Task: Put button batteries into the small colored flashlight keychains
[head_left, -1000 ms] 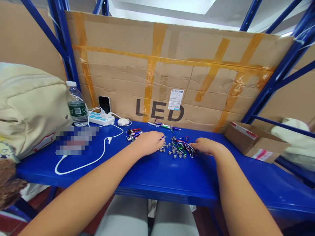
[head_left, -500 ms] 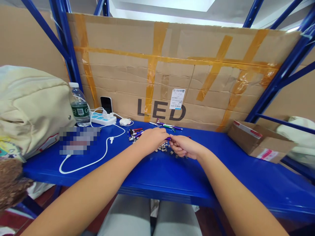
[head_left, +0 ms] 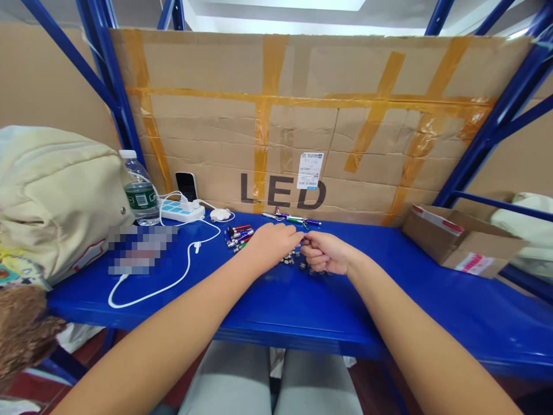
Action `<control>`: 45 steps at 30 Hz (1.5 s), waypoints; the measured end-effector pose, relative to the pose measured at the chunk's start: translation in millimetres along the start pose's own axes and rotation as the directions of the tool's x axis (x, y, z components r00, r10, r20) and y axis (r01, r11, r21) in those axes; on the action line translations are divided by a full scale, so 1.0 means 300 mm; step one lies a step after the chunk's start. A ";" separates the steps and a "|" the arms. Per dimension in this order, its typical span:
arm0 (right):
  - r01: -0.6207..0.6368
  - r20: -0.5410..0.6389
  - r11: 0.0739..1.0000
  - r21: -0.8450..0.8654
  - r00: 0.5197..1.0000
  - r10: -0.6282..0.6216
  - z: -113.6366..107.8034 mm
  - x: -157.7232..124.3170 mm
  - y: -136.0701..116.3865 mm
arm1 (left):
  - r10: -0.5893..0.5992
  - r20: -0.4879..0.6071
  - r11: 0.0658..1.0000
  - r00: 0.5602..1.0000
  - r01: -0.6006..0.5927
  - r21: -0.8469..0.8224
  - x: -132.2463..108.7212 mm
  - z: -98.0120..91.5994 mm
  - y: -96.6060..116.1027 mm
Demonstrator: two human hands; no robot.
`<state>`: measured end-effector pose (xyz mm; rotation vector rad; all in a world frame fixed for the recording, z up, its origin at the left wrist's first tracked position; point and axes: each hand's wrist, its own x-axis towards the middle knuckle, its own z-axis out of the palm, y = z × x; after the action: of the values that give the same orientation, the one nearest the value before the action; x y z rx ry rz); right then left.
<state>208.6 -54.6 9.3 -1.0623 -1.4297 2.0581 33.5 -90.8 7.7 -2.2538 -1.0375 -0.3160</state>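
Head view | left hand [head_left: 276, 243] meets right hand [head_left: 326, 252], perhaps bracing; whether curled fingers clamp anything, can't tell | tubes [head_left: 295, 219] along back edge of tabletop [head_left: 285, 305], likely parked off bits [head_left: 288, 259]

At the left of the frame I register a cream bag [head_left: 64, 202], adjacent to a green-labelled water bottle [head_left: 142, 199]. Right of the bottle: one white power strip [head_left: 179, 212], with a phone [head_left: 186, 185] upright behind it. Upper centre: a taped cardboard panel [head_left: 207, 138] marked "LED". Right: an open-topped carton [head_left: 432, 236]. Lower left: a brown fluffy item [head_left: 26, 334].
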 end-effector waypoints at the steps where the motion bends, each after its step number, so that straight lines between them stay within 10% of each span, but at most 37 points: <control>1: 0.004 -0.008 1.000 -0.009 1.000 -0.004 0.001 -0.003 -0.001 | -0.002 -0.008 1.000 1.000 0.001 -0.005 -0.001 0.002 -0.001; 13: 0.183 -0.015 0.957 -0.223 0.981 -0.191 0.017 -0.018 -0.004 | -0.212 0.167 0.966 0.963 0.232 -0.110 0.006 -0.007 -0.005; 22: 0.411 -0.067 0.745 -0.526 0.853 -0.518 0.016 0.011 0.026 | -0.188 0.275 0.830 0.943 0.302 -0.469 -0.005 0.008 -0.031; 31: 0.414 -0.028 0.679 -0.606 0.842 -0.538 0.000 0.039 0.047 | -0.242 0.125 0.785 0.962 0.270 -0.558 0.004 0.016 -0.053; 40: 0.318 0.031 0.326 -0.890 0.756 -0.654 0.022 0.016 0.030 | -0.125 0.263 0.523 0.957 0.289 -0.802 -0.017 0.020 -0.087; 45: 0.227 0.030 0.231 -0.946 0.772 -0.635 0.019 -0.001 0.018 | -0.102 0.277 0.593 0.955 0.282 -0.754 -0.016 0.031 -0.093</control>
<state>204.8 -60.4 5.6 -1.0809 -2.3644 0.4103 9.1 -74.0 10.6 -3.0122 -1.4664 -0.7831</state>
